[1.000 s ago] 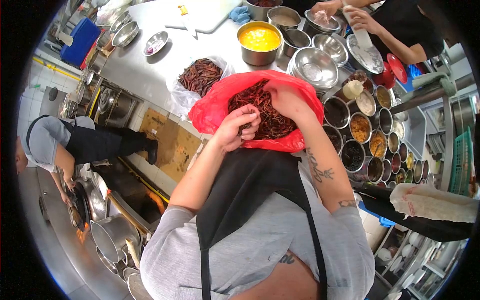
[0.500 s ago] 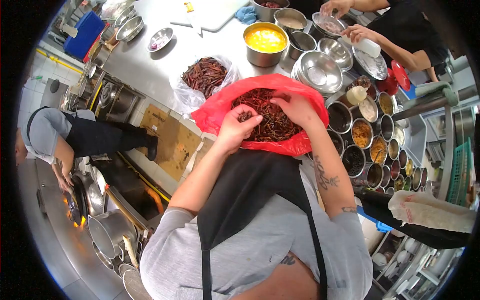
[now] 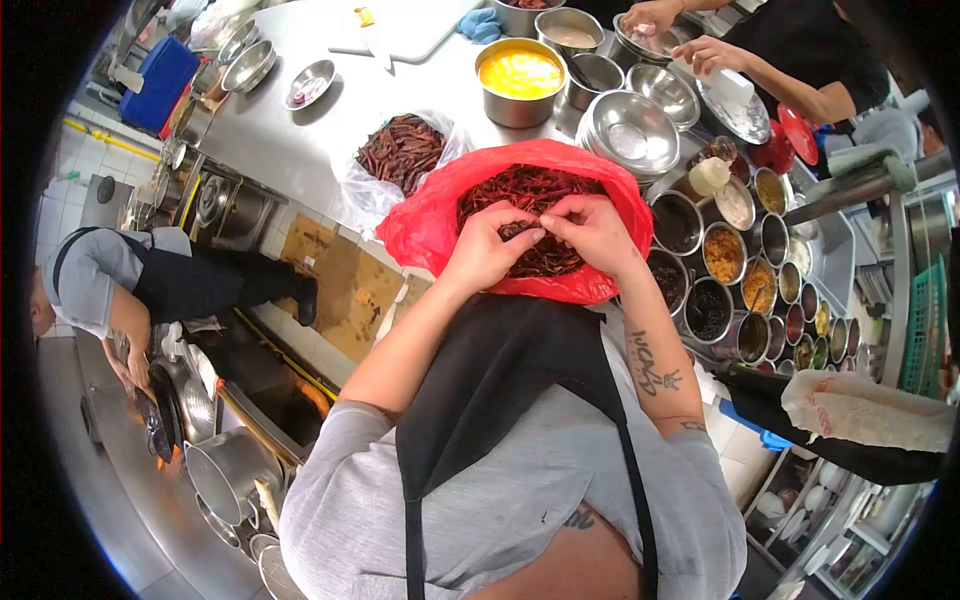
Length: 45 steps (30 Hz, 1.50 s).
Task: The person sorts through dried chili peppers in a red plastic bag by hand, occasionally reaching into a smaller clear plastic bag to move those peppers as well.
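Observation:
A red plastic bag (image 3: pixel 415 228) stands open in front of my apron, full of dark dried chillies (image 3: pixel 535 183). Over its mouth, my left hand (image 3: pixel 490 248) is closed, with thumb and fingers pinched on dried chilli. My right hand (image 3: pixel 600 236) meets it, its thumb and forefinger pinched at the same spot; the small piece between the fingertips is mostly hidden. Just beyond on the left, a clear plastic bag (image 3: pixel 352 182) holds larger dark red dried chillies (image 3: pixel 402 148).
A pot of yellow liquid (image 3: pixel 521 78) and stacked steel bowls (image 3: pixel 632 135) stand behind the bag. Several ingredient tins (image 3: pixel 723 252) line the right. Across the table, a co-worker's hand (image 3: pixel 712 55) holds a white bottle (image 3: pixel 738 88). Another person (image 3: pixel 130 270) works at the stove, left.
My right hand has come up out of the chillies and joined my left at the fingertips. My left hand has shifted slightly right. The camera view has moved a little.

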Each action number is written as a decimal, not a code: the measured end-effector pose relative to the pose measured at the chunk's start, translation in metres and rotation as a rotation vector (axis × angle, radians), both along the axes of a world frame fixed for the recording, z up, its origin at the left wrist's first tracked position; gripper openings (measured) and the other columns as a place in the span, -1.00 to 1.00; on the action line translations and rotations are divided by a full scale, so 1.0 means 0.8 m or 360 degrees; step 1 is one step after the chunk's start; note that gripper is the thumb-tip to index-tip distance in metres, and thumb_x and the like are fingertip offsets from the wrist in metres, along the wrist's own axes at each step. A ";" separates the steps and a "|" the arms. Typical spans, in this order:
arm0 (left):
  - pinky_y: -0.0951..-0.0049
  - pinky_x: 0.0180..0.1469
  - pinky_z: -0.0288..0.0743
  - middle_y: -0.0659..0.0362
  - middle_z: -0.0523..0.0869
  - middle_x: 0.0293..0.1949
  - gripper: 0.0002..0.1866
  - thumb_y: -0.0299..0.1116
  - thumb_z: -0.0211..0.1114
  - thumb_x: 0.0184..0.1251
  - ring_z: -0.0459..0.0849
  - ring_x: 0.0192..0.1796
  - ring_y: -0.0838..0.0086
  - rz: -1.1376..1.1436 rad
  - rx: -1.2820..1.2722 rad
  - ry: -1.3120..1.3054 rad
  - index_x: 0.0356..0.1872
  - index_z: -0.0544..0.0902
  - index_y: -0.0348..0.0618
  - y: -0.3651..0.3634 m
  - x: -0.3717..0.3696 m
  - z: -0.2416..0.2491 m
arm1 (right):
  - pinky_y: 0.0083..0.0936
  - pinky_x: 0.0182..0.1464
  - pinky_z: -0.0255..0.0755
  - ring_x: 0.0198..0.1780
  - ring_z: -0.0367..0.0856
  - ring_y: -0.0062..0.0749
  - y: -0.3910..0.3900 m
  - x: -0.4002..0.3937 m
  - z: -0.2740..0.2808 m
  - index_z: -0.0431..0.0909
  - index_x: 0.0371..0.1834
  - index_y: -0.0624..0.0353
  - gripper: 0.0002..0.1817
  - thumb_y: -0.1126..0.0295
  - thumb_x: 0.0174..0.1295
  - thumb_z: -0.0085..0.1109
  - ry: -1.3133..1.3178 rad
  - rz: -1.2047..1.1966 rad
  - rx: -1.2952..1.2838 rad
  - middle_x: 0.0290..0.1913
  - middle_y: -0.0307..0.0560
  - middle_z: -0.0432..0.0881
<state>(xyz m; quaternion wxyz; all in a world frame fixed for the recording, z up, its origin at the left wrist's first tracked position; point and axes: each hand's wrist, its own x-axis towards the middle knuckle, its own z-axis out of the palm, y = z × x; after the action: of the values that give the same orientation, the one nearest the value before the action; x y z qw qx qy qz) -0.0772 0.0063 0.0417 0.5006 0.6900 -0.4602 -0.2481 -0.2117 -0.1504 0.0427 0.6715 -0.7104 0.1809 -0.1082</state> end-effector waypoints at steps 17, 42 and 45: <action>0.48 -0.01 0.56 0.18 0.82 -0.29 -0.84 -0.43 0.38 0.35 0.70 -0.19 0.60 -0.0224 0.0212 0.0354 -0.15 0.74 -0.31 0.004 0.010 -0.002 | -0.59 -0.23 0.50 -0.37 0.57 -0.61 0.003 -0.003 -0.019 0.65 -0.16 0.37 -0.81 0.43 0.32 0.29 0.0061 0.0081 0.0235 -0.36 -0.18 0.70; 0.62 -0.38 0.34 0.29 0.58 -0.43 -0.81 -0.30 0.16 0.58 0.46 -0.38 0.66 -0.0431 0.0130 0.0672 -0.11 0.64 -0.19 0.010 0.004 0.000 | -0.50 -0.26 0.45 -0.31 0.58 -0.52 0.021 0.003 -0.005 0.67 -0.12 0.19 -0.86 0.48 0.28 0.26 -0.0022 -0.0275 0.0910 -0.24 -0.24 0.69; 0.65 -0.46 0.28 0.29 0.55 -0.41 -0.76 -0.19 0.12 0.61 0.44 -0.41 0.62 -0.0340 -0.0016 0.1863 -0.07 0.59 -0.16 0.015 0.011 -0.021 | -0.43 -0.16 0.52 -0.24 0.66 -0.39 0.005 0.018 -0.019 0.66 -0.08 0.25 -0.82 0.48 0.28 0.24 0.0074 -0.0515 -0.0148 -0.22 -0.11 0.72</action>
<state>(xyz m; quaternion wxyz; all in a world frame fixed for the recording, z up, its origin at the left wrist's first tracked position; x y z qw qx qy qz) -0.0684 0.0183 0.0247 0.6465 0.3859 -0.1758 -0.6342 -0.1974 -0.1466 0.0272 0.6073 -0.7047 0.3031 -0.2066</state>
